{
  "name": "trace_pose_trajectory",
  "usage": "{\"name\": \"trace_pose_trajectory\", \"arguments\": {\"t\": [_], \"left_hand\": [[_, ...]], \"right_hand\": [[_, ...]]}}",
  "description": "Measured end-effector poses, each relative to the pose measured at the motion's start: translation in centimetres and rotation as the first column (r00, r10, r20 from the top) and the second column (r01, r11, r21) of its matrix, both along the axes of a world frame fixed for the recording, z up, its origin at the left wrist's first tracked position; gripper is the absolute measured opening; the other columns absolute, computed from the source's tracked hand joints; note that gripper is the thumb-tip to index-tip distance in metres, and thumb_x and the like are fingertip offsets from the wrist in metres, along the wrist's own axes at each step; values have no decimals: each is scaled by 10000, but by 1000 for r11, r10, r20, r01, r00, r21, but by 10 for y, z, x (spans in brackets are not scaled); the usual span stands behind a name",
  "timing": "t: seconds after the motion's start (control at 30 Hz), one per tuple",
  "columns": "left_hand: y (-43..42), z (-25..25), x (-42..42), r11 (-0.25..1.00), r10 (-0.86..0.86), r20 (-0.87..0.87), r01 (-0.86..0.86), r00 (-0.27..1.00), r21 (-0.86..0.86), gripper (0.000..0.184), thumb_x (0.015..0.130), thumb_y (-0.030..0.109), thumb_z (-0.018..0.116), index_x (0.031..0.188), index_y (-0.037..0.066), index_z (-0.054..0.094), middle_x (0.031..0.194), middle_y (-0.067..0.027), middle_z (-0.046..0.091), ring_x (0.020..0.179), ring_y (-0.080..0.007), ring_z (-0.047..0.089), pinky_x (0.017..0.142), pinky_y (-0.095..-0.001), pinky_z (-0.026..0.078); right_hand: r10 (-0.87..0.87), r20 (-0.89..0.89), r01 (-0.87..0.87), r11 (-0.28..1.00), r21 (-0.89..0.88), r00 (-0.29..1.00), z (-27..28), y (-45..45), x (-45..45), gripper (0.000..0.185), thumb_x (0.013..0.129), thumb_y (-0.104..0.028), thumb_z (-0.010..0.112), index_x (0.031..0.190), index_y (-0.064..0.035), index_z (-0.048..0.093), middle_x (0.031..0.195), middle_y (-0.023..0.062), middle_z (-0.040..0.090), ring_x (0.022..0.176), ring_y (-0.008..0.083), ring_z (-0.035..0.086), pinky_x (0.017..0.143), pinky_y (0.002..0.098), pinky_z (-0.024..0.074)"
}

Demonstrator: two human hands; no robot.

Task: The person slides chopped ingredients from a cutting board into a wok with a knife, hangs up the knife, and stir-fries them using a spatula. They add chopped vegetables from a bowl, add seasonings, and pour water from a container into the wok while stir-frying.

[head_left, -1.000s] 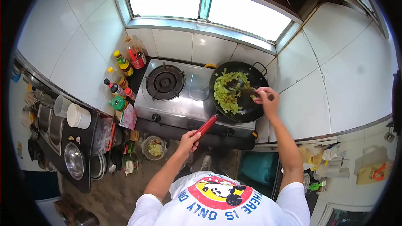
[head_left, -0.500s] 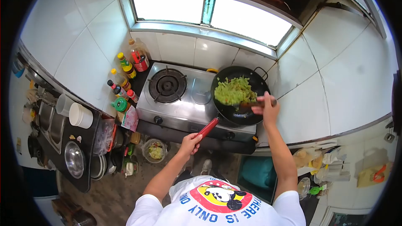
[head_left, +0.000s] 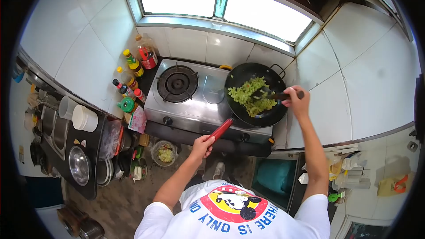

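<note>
My left hand (head_left: 203, 146) is closed around the red handle of a black wok (head_left: 241, 73), which sits over the right side of the gas stove (head_left: 186, 113). Chopped green vegetables (head_left: 250, 94) lie in the middle of the wok, with small reddish bits among them. My right hand (head_left: 296, 97) grips the dark handle of a spatula (head_left: 278, 96) near the wok's right rim. The spatula's head reaches into the vegetables and is partly covered by them.
The bare left burner (head_left: 178, 83) is beside the wok. Sauce bottles (head_left: 128, 78) and a green-lidded jar (head_left: 127, 105) line the stove's left side. A bowl of scraps (head_left: 164, 153) is on the floor below. At left, a counter holds a metal bowl (head_left: 79, 166) and a white tub (head_left: 85, 118).
My right hand has moved right and slightly up with the spatula. The vegetables have shifted into a looser heap. My left hand stays on the wok handle.
</note>
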State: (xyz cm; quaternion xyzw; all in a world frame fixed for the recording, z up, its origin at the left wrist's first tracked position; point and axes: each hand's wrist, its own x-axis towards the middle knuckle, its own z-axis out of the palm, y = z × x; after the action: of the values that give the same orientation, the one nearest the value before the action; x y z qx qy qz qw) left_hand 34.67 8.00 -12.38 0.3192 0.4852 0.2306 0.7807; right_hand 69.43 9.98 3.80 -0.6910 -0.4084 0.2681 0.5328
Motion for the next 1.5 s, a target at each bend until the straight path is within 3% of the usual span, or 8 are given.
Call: {"name": "trace_pose_trajectory", "arguments": {"t": [0.17, 0.37, 0.57, 0.87, 1.0, 1.2, 1.33, 1.5], "left_hand": [[2, 1, -1, 1000, -12, -16, 12, 1000, -7, 280, 902, 286, 612, 1098, 86, 621, 570, 35, 490, 385, -43, 413, 337, -187, 275], [2, -1, 0, 1000, -24, -10, 24, 1000, 8, 268, 910, 284, 597, 1101, 98, 620, 585, 35, 498, 394, -44, 412, 345, -182, 269], [0, 2, -1, 1000, -15, -17, 15, 1000, 15, 272, 908, 288, 601, 1101, 97, 620, 586, 35, 499, 398, -44, 414, 346, -183, 264], [1, 0, -1, 1000, -1, 4, 1, 1000, 6, 274, 905, 295, 605, 1071, 78, 621, 578, 24, 514, 394, -43, 437, 344, -186, 295], [-2, 5, -1, 1000, 12, 5, -12, 1000, 11, 324, 910, 297, 598, 1146, 75, 591, 609, 3, 553, 406, -49, 468, 351, -180, 321], [-9, -2, -4, 993, -8, -58, 15, 998, 117, 334, 904, 261, 610, 1167, 57, 583, 613, -8, 571, 418, -50, 491, 356, -176, 352], [-9, -5, -3, 992, 12, -40, -7, 999, 123, 317, 904, 254, 612, 1152, 56, 592, 602, -2, 565, 414, -48, 487, 352, -174, 343], [-9, -4, -3, 994, 20, -32, -17, 999, 110, 309, 903, 256, 617, 1136, 55, 596, 596, 5, 559, 408, -46, 479, 351, -175, 339]], "right_hand": [[79, 157, -40, 971, -235, 984, 34, -48, 33, 166, 857, -121, 531, 824, 28, 597, 743, 91, 639, 499, 152, 621, 441, 230, 496], [-225, -156, 240, 968, 79, 962, -52, -23, 10, 130, 853, -85, 546, 829, 28, 607, 738, 78, 637, 499, 151, 618, 459, 227, 513], [244, 512, -330, 940, 83, 824, -24, 6, -42, 51, 830, -22, 565, 843, 14, 599, 770, 75, 636, 702, 126, 621, 649, 259, 493], [330, 111, -342, 931, 123, 937, -19, -20, -35, 35, 831, 1, 565, 821, 29, 583, 897, 62, 617, 748, 84, 571, 653, 243, 520], [208, 233, -211, 977, -12, 950, 9, -33, 1, 89, 854, -49, 565, 821, 28, 597, 781, 48, 616, 678, 90, 584, 584, 239, 536], [24, -35, -33, 957, -289, 999, 21, -39, 35, 215, 881, -180, 594, 812, 23, 612, 728, 78, 627, 547, 148, 636, 457, 236, 517], [-53, -131, 62, 996, 67, 990, -31, 2, -28, 217, 881, -188, 610, 807, 15, 602, 645, 69, 607, 540, 146, 642, 458, 234, 505], [132, 123, -133, 991, 0, 984, 29, 18, -66, 188, 883, -172, 603, 825, 6, 609, 672, 37, 606, 532, 115, 622, 483, 223, 486]]}}
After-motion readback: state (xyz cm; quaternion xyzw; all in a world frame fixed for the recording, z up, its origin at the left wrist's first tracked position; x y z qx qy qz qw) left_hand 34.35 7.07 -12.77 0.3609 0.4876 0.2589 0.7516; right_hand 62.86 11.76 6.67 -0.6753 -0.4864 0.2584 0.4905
